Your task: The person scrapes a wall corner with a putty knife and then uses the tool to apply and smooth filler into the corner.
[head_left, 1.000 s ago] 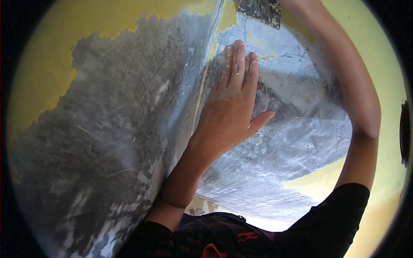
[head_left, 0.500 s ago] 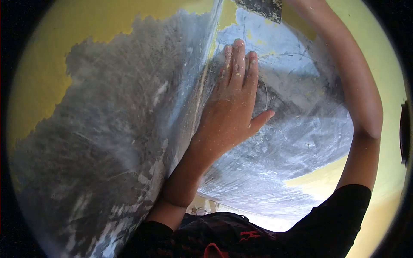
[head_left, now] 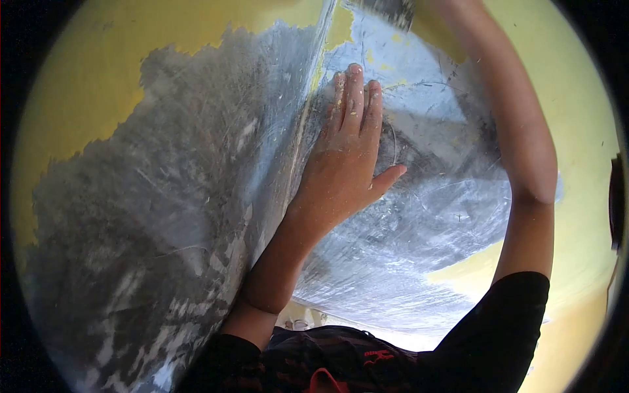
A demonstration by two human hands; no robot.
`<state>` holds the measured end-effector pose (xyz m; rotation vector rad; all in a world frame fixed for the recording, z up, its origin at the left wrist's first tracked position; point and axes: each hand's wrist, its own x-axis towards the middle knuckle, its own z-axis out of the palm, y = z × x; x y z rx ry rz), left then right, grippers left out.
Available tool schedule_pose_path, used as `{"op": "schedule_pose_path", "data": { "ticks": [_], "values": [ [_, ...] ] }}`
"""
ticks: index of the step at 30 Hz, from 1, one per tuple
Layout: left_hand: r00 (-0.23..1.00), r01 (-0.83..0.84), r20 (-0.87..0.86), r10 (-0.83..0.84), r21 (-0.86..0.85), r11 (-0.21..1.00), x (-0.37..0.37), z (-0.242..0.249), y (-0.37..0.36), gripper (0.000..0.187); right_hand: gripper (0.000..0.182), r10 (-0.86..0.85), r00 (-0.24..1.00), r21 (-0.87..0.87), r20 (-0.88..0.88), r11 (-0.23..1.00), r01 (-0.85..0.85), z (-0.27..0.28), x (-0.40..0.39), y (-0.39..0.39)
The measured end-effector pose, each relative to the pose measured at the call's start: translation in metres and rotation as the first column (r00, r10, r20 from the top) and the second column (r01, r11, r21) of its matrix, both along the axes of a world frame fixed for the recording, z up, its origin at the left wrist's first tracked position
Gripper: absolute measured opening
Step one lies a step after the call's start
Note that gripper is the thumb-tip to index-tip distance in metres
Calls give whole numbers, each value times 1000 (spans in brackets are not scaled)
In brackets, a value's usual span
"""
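My left hand (head_left: 342,154) lies flat on the wall near the corner, fingers extended upward and thumb spread to the right. Pale flakes cling to its fingers, and it holds nothing. The wall under it is a scraped patch (head_left: 419,209) of bare grey with light blue and yellow paint remnants. My right forearm (head_left: 517,118) reaches up along the right side, and its hand is beyond the top edge. A dark, speckled flat blade (head_left: 392,9) shows at the top, slightly blurred, left of that forearm. Whatever grips the blade is hidden.
An inside corner (head_left: 298,141) runs down between two wall faces. The left face has a large scraped grey area (head_left: 164,177) bordered by yellow paint (head_left: 85,85). More yellow wall (head_left: 583,111) lies to the right, with a dark object (head_left: 616,203) at the far edge.
The dark blade has shifted up and left, with less of it showing. My right forearm and elbow have moved left. My left hand stays flat on the same spot; the whole view has shifted slightly.
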<state>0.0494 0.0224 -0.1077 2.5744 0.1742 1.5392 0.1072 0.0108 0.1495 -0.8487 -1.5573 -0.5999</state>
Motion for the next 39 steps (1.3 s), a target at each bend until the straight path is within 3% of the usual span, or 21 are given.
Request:
{"op": "schedule_pose_path", "data": {
  "ticks": [2, 3, 6, 7, 9, 11, 13, 15, 18, 19, 22, 24, 26, 27, 28, 30, 31, 33, 37, 39],
  "values": [
    [1000, 20, -15, -21, -58, 998, 3, -2, -1, 113, 45, 76, 997, -253, 10, 965, -71, -26, 6, 12],
    [1000, 18, -13, -19, -56, 998, 4, -2, -2, 113, 45, 78, 997, -251, 11, 965, -73, -21, 7, 11],
    [997, 69, 33, -66, -104, 992, 12, -4, -7, 107, 44, -59, 990, 135, 129, 990, 42, -3, 0, 6],
    [995, 65, 81, -56, -119, 991, 17, -7, -11, 106, 44, -55, 991, 117, 125, 992, 41, -7, 3, 8],
    [990, 59, 131, -42, -130, 990, 27, -11, -17, 105, 43, -52, 949, 103, 310, 995, 20, -8, 8, 13],
    [957, 86, 286, -55, -100, 991, 35, -17, -23, 101, 43, -109, 960, 63, 257, 993, 95, -11, -9, 3],
    [966, 85, 251, -58, -97, 992, 40, -19, -30, 98, 43, -172, 962, 37, 212, 985, 168, -8, -14, -1],
    [974, 79, 221, -55, -105, 991, 42, -19, -34, 95, 41, -96, 989, 76, 114, 993, 88, -5, -4, 5],
    [989, -21, 141, 32, -79, 997, 42, -21, -35, 92, 40, -36, 961, 33, 276, 999, 28, -25, 17, 25],
    [988, -15, 151, 28, -85, 996, 43, -23, -35, 91, 40, -101, 987, -81, 128, 990, 112, -25, -3, 12],
    [985, -16, 169, 30, -84, 996, 46, -21, -31, 92, 42, 42, 997, 78, 63, 996, -47, -1, -3, 3],
    [985, -16, 172, 31, -90, 996, 44, -22, -31, 93, 42, -33, 997, 80, 70, 996, 28, -7, 4, 12],
    [983, -9, 182, 27, -102, 995, 42, -20, -32, 96, 42, 10, 969, 91, 245, 995, -33, -24, -5, 16],
    [982, -9, 185, 27, -100, 995, 43, -19, -32, 96, 41, -16, 975, -52, 222, 998, 28, -25, -5, -2],
    [979, 0, 202, 23, -111, 994, 44, -20, -31, 97, 41, -14, 975, -47, 222, 999, 26, -19, -3, 0],
    [977, 2, 212, 23, -117, 993, 43, -22, -29, 97, 41, -170, 963, 165, 208, 977, 136, -7, -4, 6],
    [976, 3, 217, 22, -117, 993, 44, -22, -29, 97, 41, -166, 964, 171, 209, 977, 130, -6, -2, 7],
    [977, 8, 214, 15, -106, 994, 44, -21, -28, 97, 42, -102, 967, 10, 235, 995, 103, -10, -4, 5],
    [980, -5, 195, 27, -115, 993, 45, -22, -30, 98, 42, -89, 995, 35, 37, 996, 87, -11, -7, 3],
    [980, -6, 197, 27, -106, 994, 45, -23, -29, 98, 43, 86, 980, -65, 180, 995, -76, -25, 6, 16]
  ]
}}
